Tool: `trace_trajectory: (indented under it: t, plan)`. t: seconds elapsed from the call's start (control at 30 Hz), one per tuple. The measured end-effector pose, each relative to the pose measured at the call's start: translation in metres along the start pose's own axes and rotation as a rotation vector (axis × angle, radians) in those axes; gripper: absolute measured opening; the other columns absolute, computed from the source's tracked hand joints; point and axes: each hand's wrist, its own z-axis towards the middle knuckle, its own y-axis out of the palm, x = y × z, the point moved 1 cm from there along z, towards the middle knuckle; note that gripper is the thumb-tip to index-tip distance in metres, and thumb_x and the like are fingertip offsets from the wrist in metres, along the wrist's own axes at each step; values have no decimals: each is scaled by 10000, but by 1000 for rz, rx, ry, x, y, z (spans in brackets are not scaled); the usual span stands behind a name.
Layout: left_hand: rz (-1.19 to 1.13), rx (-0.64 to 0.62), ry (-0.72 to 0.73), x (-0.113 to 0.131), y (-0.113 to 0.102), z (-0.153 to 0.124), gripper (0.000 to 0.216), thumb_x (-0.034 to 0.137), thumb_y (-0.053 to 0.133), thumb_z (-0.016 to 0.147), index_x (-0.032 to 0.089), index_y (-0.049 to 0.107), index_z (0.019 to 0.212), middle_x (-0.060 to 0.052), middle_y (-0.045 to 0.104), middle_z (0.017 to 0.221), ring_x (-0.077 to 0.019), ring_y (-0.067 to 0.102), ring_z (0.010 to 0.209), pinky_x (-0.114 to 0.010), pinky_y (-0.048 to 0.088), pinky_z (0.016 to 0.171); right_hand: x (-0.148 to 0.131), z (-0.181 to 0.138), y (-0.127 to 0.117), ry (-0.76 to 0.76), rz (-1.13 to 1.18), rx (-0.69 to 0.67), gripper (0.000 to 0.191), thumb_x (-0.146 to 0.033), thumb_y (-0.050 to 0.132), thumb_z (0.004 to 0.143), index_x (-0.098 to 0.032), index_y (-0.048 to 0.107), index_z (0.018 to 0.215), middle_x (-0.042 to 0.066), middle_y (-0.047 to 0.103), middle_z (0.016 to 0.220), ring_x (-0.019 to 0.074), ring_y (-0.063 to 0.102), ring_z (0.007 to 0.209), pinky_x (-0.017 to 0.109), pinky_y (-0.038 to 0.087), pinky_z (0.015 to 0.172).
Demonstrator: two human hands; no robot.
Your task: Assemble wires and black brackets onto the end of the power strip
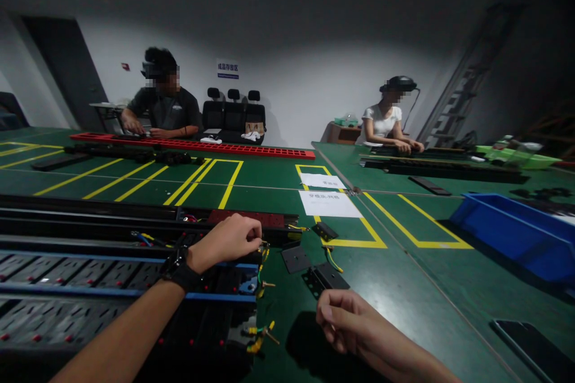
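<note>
My left hand [231, 240], with a black watch on the wrist, is closed in a pinch at the right end of a long black power strip assembly [112, 287]. Its fingertips grip a yellow-green wire [261, 263] that sticks out of the strip's end. My right hand [344, 317] hovers low over the green table [404, 287] with its fingers curled in; whether anything is inside them is hidden. Just beyond it lie a black bracket [326, 278], a flat black plate [295, 258] and a smaller black part [324, 230]. More yellow-green wires [258, 338] poke from the strip's lower end.
A blue bin [516, 230] stands at the right, a dark flat panel [534, 344] near the right edge. Two white paper sheets [327, 200] lie inside yellow floor-tape boxes. A long red strip [193, 145] runs across the back. Two people sit working at the far tables.
</note>
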Motion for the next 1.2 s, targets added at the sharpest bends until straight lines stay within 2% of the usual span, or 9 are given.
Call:
trace_trajectory:
  t: [0.4, 0.7, 0.9, 1.1, 1.2]
  plan:
    - [43, -8, -1, 2, 0, -2, 210, 291, 587, 825, 212, 778, 865, -52, 774, 805, -156, 678, 704, -247, 389, 603, 5, 4, -4, -11, -26, 6, 487, -612, 895, 724, -189, 667, 799, -8, 601, 664, 60, 476, 530, 174, 357, 512]
    - [-6, -40, -141, 3, 1, -2, 189, 269, 632, 762, 239, 793, 857, -55, 808, 863, -208, 724, 775, -289, 454, 666, 5, 4, -1, -1, -35, 40, 516, -636, 913, 673, -195, 665, 768, -8, 587, 680, 61, 480, 545, 162, 376, 509]
    - [-93, -71, -183, 4, 4, -1, 215, 235, 591, 763, 214, 789, 845, -38, 786, 720, -183, 728, 687, -261, 477, 652, 12, 6, -5, -21, -27, 43, 465, -598, 923, 671, -209, 681, 755, -2, 566, 679, 88, 488, 570, 182, 386, 506]
    - [-58, -89, -284, 12, 2, -2, 248, 257, 570, 791, 232, 799, 884, -37, 788, 718, -192, 743, 737, -261, 497, 681, 14, 8, -7, -37, -20, 26, 468, -584, 911, 710, -188, 670, 778, -15, 558, 677, 58, 444, 545, 156, 348, 493]
    - [15, -55, -272, 15, 5, -3, 248, 251, 572, 794, 237, 803, 883, -53, 806, 799, -217, 750, 807, -287, 499, 709, 17, 9, -8, -42, -29, 1, 486, -595, 905, 715, -182, 659, 785, -20, 557, 670, 48, 431, 531, 151, 321, 482]
